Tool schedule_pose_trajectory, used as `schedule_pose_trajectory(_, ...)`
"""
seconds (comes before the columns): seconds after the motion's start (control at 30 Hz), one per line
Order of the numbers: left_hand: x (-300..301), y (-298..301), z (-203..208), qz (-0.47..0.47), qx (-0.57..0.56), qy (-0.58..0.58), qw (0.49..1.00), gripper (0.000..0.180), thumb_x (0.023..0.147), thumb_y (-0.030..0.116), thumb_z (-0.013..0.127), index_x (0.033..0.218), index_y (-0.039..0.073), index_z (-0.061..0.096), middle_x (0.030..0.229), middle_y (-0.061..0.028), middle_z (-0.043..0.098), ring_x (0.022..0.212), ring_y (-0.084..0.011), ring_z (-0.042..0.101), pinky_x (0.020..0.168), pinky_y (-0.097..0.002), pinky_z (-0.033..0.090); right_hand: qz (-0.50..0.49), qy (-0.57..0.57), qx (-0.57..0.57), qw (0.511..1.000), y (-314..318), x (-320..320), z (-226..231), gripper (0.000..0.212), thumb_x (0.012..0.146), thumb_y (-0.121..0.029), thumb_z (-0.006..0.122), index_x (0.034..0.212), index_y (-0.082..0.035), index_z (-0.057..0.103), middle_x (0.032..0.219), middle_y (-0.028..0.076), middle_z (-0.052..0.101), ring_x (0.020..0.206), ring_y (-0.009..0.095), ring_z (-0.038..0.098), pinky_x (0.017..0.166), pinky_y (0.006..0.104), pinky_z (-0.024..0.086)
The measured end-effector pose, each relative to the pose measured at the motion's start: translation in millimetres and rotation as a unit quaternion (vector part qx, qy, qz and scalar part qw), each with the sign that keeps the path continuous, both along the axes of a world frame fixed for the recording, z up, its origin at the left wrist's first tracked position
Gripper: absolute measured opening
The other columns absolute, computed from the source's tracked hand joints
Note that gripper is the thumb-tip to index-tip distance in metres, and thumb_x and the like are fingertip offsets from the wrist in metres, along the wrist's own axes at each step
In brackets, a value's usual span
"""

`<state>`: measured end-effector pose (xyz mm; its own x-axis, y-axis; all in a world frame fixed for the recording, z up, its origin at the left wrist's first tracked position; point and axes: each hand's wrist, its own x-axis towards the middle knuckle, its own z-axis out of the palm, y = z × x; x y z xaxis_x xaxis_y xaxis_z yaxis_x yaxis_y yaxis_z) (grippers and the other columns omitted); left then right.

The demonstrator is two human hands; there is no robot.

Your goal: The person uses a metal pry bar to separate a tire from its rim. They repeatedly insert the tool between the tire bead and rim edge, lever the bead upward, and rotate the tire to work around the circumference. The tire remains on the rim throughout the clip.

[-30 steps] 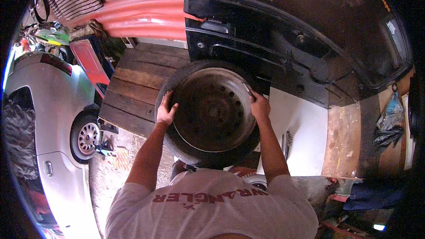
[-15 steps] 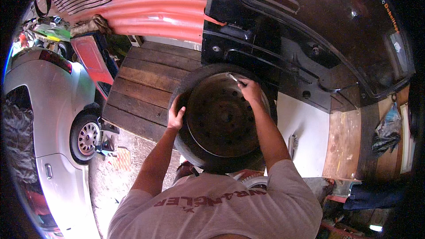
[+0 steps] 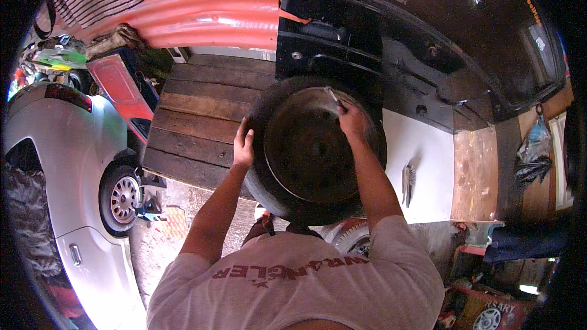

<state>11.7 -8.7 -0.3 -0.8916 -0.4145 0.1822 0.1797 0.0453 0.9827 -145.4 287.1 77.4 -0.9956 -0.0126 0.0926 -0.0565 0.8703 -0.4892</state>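
In front of me is a black tire (image 3: 260,174) on a dark, dirty steel rim (image 3: 315,153), its face turned toward me. My left hand (image 3: 244,146) grips the tire's left side, with the thumb on the sidewall and fingers round the edge. My right hand (image 3: 353,124) is closed round a small hand tool (image 3: 332,95) with a dark handle and a pale, narrow end. That end touches or hovers over the rim's far inner edge; I cannot tell which. The tool's exact kind is too small to make out.
A plank bench (image 3: 205,107) lies behind and left of the wheel. A large dark vehicle panel (image 3: 422,43) stands at the far right. Below it, a brush-like thing (image 3: 411,180) lies on a white board (image 3: 431,146). A silver car (image 3: 79,165) is parked at left, near a red panel (image 3: 122,85).
The tool's pale end has shifted slightly right along the rim's far edge, with my right hand. My left hand keeps its grip on the tire. The whole view has shifted a little.
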Motion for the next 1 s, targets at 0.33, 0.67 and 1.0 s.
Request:
schedule_pose_trajectory(0.33,-5,-6,-21,0.012,-0.062,0.013,0.998,0.047,0.096,0.021,0.045,0.136,-0.004,0.042,0.139,-0.0197,0.046,0.133,-0.0313,0.039,0.111,-0.0367,0.025,0.125,-0.062,-0.023,0.99,-75,64,-14,0.038,0.088,-0.026,0.062,0.125,-0.018,0.061,0.101,0.018,0.066,0.092,0.037,0.063,0.08,0.0439,0.051)
schedule_pose_trajectory(0.67,-6,-7,-17,0.002,-0.121,0.023,0.992,0.052,0.097,0.032,0.043,0.135,-0.002,0.043,0.139,-0.0219,0.045,0.132,-0.0346,0.039,0.11,-0.0391,0.027,0.2,-0.089,-0.096,0.971,-76,105,-56,0.03,0.088,-0.019,0.063,0.118,-0.013,0.065,0.107,0.018,0.066,0.097,0.035,0.064,0.081,0.0394,0.052)
schedule_pose_trajectory(1.0,-6,-3,-12,-0.021,-0.129,0.021,0.991,0.048,0.097,0.03,0.043,0.134,-0.001,0.044,0.138,-0.021,0.047,0.134,-0.035,0.037,0.111,-0.0407,0.025,0.213,-0.139,-0.132,0.958,-53,135,-53,0.03,0.087,-0.022,0.063,0.116,-0.014,0.066,0.109,0.015,0.067,0.099,0.035,0.064,0.091,0.0417,0.048)
